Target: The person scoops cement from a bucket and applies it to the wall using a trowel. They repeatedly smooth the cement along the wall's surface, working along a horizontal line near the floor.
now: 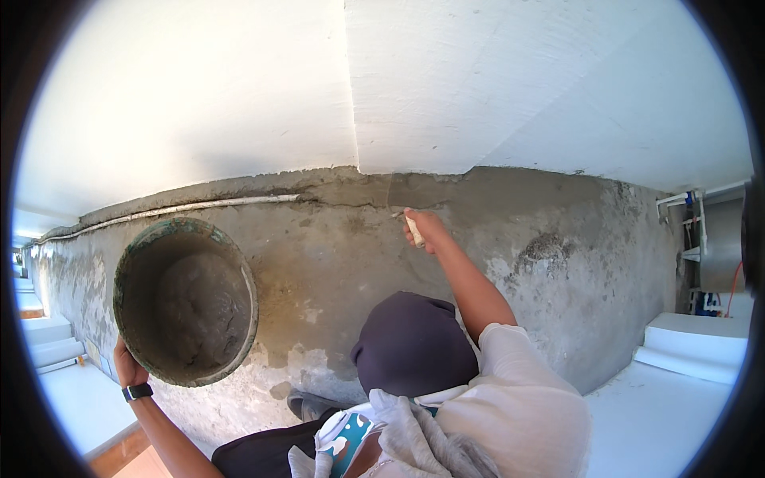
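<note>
With my right hand point(430, 231) I grip the pale handle of a trowel point(415, 233) close to the strip of damp grey mortar point(518, 185) under the white wall. The trowel's blade is hard to pick out against that grey. My left hand point(130, 366), with a dark watch on the wrist, holds the lower left outer side of a round bucket point(249, 295). The bucket is tilted, its rim is crusted, and wet grey mortar point(195, 315) lies inside. My left fingers are partly hidden behind the bucket.
A thin white pipe point(215, 202) runs along the mortar strip on the left. Between my arms rises a dark, cloth-covered rounded shape point(414, 342), with a grey cloth point(406, 434) below it. White pipes point(700, 219) stand at the far right, above a white ledge point(689, 346).
</note>
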A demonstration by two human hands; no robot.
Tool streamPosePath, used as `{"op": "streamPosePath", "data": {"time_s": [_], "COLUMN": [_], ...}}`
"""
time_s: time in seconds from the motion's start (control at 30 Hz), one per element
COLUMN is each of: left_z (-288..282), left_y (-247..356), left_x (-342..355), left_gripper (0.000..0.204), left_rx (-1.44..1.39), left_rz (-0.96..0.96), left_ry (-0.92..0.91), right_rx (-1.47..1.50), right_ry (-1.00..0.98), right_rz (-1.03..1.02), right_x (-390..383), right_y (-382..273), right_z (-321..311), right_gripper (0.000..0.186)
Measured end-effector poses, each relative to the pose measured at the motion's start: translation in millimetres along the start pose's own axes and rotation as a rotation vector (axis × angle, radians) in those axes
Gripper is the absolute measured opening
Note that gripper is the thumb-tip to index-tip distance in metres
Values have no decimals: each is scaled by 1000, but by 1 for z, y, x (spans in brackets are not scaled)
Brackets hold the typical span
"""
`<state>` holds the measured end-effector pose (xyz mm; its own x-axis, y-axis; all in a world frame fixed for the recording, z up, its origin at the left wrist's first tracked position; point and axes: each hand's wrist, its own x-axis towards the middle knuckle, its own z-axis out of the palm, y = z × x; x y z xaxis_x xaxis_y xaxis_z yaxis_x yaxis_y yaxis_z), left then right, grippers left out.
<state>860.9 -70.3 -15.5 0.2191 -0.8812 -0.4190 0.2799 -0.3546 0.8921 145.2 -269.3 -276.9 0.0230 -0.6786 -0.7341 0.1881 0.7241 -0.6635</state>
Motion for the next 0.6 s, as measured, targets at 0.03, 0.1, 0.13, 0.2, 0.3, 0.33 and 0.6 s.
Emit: {"op": "streamPosePath", "data": {"time_s": [0.03,0.1,0.13,0.2,0.3,0.33,0.6], "left_z": [1,0,-1,-5,-9,-9,-7], "left_y": [0,-1,-2,-3,-3,-3,-2], "left_x": [0,-1,-1,-1,-1,-1,-5], "left_gripper": [42,42,42,42,41,41,40], "left_rx": [-21,-38,-33,-16,-3,-12,-24], "left_rz": [-6,-12,-12,-7,-8,-16,-22], "left_ry": [11,12,2,5,30,27,23], "right_rx": [57,178,190,225,193,191,314], "right_ry": [29,57,41,103,-122,-153,-177], "right_rz": [34,82,55,60,102,117,212], "right_x": [2,-1,-4,-9,-9,-6,19], "right_y": [0,1,2,5,6,6,-3], "right_z": [-5,-21,-28,-36,-29,-24,-42], "right_gripper": [34,34,34,34,34,35,41]}}
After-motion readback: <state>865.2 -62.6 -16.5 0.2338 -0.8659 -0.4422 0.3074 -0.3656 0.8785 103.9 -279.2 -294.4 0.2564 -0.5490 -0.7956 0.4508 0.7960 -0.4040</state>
